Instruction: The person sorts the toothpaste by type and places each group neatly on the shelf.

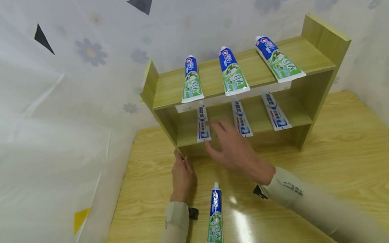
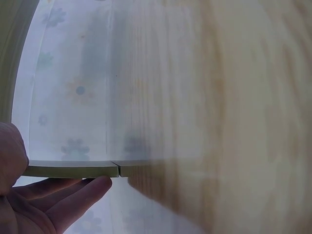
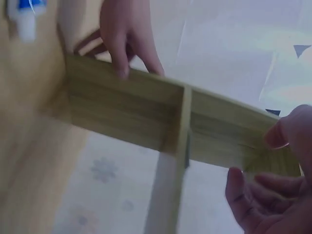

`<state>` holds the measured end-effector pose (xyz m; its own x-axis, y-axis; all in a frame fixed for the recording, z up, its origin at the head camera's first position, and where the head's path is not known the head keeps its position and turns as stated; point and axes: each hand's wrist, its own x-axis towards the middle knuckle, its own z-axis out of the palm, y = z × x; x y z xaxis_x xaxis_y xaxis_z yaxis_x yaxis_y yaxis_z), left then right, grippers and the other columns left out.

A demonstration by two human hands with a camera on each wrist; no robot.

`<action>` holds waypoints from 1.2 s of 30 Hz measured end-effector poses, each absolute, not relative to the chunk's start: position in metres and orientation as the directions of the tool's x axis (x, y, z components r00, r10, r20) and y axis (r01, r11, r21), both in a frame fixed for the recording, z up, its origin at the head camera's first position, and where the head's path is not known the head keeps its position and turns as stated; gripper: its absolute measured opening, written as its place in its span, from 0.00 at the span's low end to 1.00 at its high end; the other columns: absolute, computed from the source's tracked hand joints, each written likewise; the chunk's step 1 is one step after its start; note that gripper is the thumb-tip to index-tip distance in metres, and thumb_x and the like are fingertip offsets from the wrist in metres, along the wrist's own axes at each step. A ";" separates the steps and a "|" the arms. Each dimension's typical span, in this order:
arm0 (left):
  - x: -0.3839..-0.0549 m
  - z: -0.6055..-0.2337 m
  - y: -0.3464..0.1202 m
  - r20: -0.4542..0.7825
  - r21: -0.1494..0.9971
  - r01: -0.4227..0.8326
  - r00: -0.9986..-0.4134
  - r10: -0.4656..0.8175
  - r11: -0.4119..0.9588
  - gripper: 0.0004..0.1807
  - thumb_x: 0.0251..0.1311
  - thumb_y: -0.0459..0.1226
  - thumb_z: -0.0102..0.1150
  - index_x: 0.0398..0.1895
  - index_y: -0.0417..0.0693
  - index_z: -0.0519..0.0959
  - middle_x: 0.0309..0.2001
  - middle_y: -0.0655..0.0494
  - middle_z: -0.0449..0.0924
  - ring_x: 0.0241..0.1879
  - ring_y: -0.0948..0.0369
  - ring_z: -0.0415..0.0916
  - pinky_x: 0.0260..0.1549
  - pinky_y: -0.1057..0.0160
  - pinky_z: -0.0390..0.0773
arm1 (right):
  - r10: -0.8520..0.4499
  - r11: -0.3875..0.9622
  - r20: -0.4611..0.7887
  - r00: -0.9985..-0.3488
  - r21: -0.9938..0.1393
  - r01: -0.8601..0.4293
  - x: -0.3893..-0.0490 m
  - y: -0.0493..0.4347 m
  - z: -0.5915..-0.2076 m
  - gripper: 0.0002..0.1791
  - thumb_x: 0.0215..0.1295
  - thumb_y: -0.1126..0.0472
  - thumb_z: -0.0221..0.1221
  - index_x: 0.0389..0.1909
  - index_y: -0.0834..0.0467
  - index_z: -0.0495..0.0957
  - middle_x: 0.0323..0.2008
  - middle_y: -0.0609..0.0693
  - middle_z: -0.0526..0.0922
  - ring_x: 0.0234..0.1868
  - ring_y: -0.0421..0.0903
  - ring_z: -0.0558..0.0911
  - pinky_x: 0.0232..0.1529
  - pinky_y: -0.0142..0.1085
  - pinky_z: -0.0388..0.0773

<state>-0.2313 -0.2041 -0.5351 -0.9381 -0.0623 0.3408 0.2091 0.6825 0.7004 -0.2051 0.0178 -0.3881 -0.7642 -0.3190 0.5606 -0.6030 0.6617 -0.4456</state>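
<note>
A small wooden shelf [image 1: 260, 133] stands on the table. My left hand [image 1: 182, 176] grips the lower front edge of its left side panel, thumb on one face and fingers on the other [image 2: 63, 200]. My right hand [image 1: 232, 145] is in front of the middle board with thumb and fingers spread apart. Its fingertips are right by the leftmost white toothpaste tube [image 1: 202, 122]. In the right wrist view nothing shows between those fingers [image 3: 237, 192]. Two more white toothpaste tubes, a middle one [image 1: 241, 117] and a right one [image 1: 276, 111], lie on the same board.
Three blue-and-green toothpaste tubes lie on the top board: left [image 1: 192, 79], middle [image 1: 233, 70] and right [image 1: 279, 59]. Another blue-and-green tube [image 1: 215, 217] lies on the table [image 1: 349, 170] between my forearms. Flower-patterned sheeting [image 1: 186, 19] hangs close behind the shelf.
</note>
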 end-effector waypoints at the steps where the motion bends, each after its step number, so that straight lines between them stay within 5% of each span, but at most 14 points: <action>1: -0.231 -0.535 -0.203 0.335 0.701 0.204 -0.940 -0.064 0.683 0.24 0.88 0.34 0.43 0.80 0.40 0.60 0.63 0.25 0.82 0.61 0.34 0.85 0.59 0.41 0.87 | -0.328 0.652 0.580 -0.746 -0.432 -0.623 -0.197 0.020 -0.396 0.30 0.72 0.60 0.68 0.70 0.68 0.76 0.60 0.63 0.84 0.55 0.56 0.85 0.54 0.46 0.89; 8: -0.230 -0.535 -0.201 0.368 0.687 0.210 -0.926 -0.083 0.696 0.21 0.87 0.33 0.44 0.76 0.36 0.63 0.52 0.25 0.86 0.46 0.35 0.89 0.43 0.41 0.91 | -0.342 0.627 0.534 -0.773 -0.483 -0.611 -0.152 0.023 -0.442 0.27 0.68 0.61 0.70 0.67 0.62 0.81 0.52 0.54 0.87 0.44 0.45 0.86 0.42 0.33 0.87; 13: -0.233 -0.543 -0.205 0.441 0.670 0.279 -0.895 -0.067 0.688 0.21 0.87 0.34 0.43 0.74 0.33 0.64 0.46 0.28 0.86 0.39 0.39 0.89 0.37 0.42 0.90 | -0.333 0.645 0.434 -0.837 -0.543 -0.538 -0.139 0.020 -0.462 0.26 0.68 0.60 0.72 0.66 0.59 0.82 0.54 0.52 0.87 0.48 0.45 0.85 0.47 0.38 0.88; 27: -0.228 -0.535 -0.201 0.367 0.672 0.223 -0.929 -0.056 0.706 0.25 0.88 0.34 0.42 0.81 0.39 0.59 0.66 0.26 0.80 0.65 0.36 0.83 0.61 0.40 0.85 | -0.351 0.626 0.230 -0.908 -0.663 -0.410 -0.123 0.014 -0.493 0.26 0.70 0.61 0.70 0.68 0.58 0.80 0.56 0.53 0.85 0.47 0.47 0.85 0.45 0.34 0.85; 32: -0.229 -0.537 -0.202 0.369 0.678 0.228 -0.928 -0.055 0.698 0.25 0.88 0.34 0.42 0.82 0.40 0.58 0.67 0.26 0.80 0.66 0.36 0.82 0.62 0.38 0.84 | -0.346 0.632 0.155 -0.925 -0.690 -0.352 -0.118 0.009 -0.500 0.28 0.70 0.60 0.71 0.69 0.58 0.79 0.56 0.53 0.84 0.48 0.46 0.85 0.45 0.36 0.85; 36: -0.234 -0.548 -0.206 0.435 0.652 0.278 -0.899 -0.048 0.705 0.23 0.89 0.37 0.41 0.79 0.37 0.61 0.59 0.24 0.83 0.57 0.34 0.87 0.52 0.37 0.89 | -0.344 0.653 0.140 -0.929 -0.676 -0.343 -0.113 0.003 -0.508 0.25 0.70 0.61 0.71 0.66 0.59 0.81 0.55 0.51 0.83 0.49 0.44 0.84 0.45 0.36 0.85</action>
